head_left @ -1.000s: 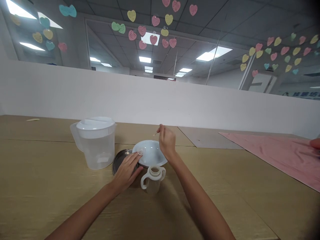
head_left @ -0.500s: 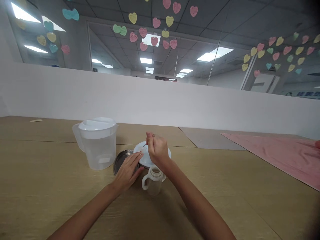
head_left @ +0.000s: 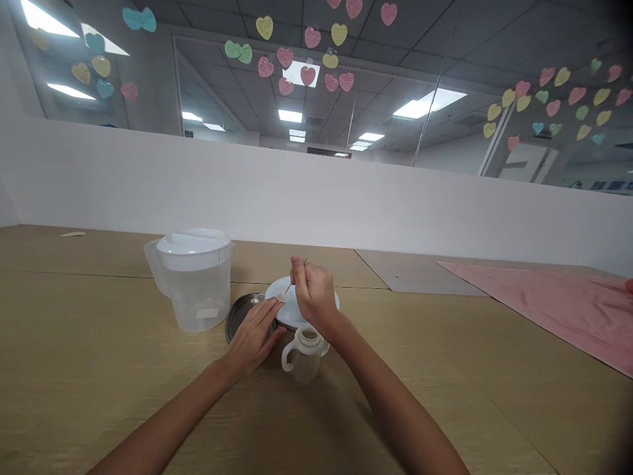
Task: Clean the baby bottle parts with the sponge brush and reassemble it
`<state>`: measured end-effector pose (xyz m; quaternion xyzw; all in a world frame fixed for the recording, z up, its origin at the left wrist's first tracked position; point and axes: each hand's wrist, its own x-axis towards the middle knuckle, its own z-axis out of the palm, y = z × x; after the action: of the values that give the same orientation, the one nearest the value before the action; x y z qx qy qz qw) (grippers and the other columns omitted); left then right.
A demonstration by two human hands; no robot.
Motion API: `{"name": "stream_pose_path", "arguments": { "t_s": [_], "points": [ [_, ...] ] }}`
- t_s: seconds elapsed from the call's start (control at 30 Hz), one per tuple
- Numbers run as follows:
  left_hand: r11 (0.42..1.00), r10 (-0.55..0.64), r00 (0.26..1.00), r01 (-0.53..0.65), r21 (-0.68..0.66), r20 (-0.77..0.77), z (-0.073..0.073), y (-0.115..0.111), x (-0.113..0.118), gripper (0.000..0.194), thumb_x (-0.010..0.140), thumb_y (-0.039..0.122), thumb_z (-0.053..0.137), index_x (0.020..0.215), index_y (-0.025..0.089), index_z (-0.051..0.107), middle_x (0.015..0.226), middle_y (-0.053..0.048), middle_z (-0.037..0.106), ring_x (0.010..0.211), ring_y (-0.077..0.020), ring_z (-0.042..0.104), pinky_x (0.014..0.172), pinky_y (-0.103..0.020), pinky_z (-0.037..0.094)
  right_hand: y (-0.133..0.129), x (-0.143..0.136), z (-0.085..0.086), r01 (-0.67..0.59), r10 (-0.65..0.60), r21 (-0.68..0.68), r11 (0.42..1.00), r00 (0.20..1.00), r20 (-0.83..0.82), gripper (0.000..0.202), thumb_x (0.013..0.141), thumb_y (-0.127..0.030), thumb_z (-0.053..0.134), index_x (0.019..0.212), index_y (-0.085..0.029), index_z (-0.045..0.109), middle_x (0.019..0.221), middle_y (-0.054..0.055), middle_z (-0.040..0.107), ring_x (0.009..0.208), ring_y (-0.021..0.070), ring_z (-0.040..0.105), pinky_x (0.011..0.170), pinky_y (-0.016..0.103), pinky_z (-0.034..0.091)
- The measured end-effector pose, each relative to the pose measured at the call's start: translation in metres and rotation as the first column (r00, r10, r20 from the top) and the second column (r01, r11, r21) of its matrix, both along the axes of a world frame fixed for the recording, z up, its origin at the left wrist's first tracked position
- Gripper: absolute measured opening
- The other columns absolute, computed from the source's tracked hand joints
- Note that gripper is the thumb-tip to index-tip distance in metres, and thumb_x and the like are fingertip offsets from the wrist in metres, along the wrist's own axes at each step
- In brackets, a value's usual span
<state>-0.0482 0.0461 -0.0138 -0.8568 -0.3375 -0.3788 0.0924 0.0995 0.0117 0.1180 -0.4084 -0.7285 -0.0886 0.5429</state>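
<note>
Evidently the right hand (head_left: pixel 312 290) is curled around a thin rod (head_left: pixel 287 288), pointed at a small translucent piece (head_left: pixel 281 297) over the white bowl (head_left: pixel 293 314). The left hand (head_left: pixel 254 333) touches that piece, its grip unclear. Probably light, pliable and slippery, it suits a rim pinch.

The right grip (head_left: pixel 312 290) hides the thin tool's (head_left: pixel 288 288) middle.

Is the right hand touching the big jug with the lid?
Apart: the head view shows some tabletop and the edge of the white bowl between the right hand and the jug.
</note>
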Motion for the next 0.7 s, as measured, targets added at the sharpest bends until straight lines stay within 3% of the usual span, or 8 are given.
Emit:
{"name": "stream_pose_path", "arguments": {
  "t_s": [0.27, 0.47, 0.6, 0.7],
  "points": [
    [0.998, -0.021, 1.0, 0.02, 0.058, 0.017, 0.001, -0.002, 0.0, 0.045, 0.089, 0.032, 0.04, 0.13, 0.015, 0.039, 0.132, -0.014, 0.047, 0.124, -0.0247, 0.041, 0.103, -0.042, 0.036, 0.008, 0.001, -0.005, -0.022, 0.02, -0.054, 0.998, 0.999, -0.037, 0.052, 0.094, -0.04, 0.022, 0.052, -0.019, 0.043, 0.048, -0.001, 0.046, 0.048, 0.0086, 0.046, 0.054, 0.021, 0.033],
    [0.998, -0.041, 0.995, 0.036, 0.06, 0.085, 0.007, -0.005, 0.001, 0.035, 0.088, 0.029, 0.041, 0.12, 0.017, 0.05, 0.123, -0.011, 0.054, 0.117, -0.0227, 0.047, 0.1, -0.04, 0.038, 0.013, 0.0, -0.009, -0.011, 0.013, -0.061, 0.998, 0.999, 0.032, 0.05, 0.094, -0.038, 0.022, 0.054, -0.019, 0.045, 0.048, -0.001, 0.045, 0.047, 0.0085, 0.046, 0.052, 0.02, 0.032],
    [1.0, -0.005, 0.974, 0.011, -0.025, 0.225, 0.01, -0.003, 0.0, 0.022, 0.089, 0.029, 0.041, 0.099, 0.02, 0.059, 0.112, -0.007, 0.06, 0.108, -0.0203, 0.051, 0.095, -0.039, 0.041, 0.009, 0.0, -0.006, -0.023, 0.024, -0.051, 0.998, 1.0, 0.016, 0.048, 0.094, -0.036, 0.025, 0.054, -0.018, 0.046, 0.048, -0.002, 0.046, 0.046, 0.008, 0.045, 0.051, 0.02, 0.032],
    [0.993, 0.03, 0.948, 0.008, -0.117, 0.316, 0.013, -0.003, 0.0, 0.022, 0.088, 0.033, 0.044, 0.096, 0.02, 0.059, 0.106, -0.006, 0.062, 0.104, -0.0199, 0.053, 0.093, -0.039, 0.042, 0.0, -0.003, -0.002, -0.062, 0.063, -0.06, 0.996, 0.998, 0.004, 0.048, 0.093, -0.036, 0.028, 0.052, -0.018, 0.045, 0.046, -0.003, 0.044, 0.045, 0.0073, 0.044, 0.051, 0.02, 0.032]
  ]
}}
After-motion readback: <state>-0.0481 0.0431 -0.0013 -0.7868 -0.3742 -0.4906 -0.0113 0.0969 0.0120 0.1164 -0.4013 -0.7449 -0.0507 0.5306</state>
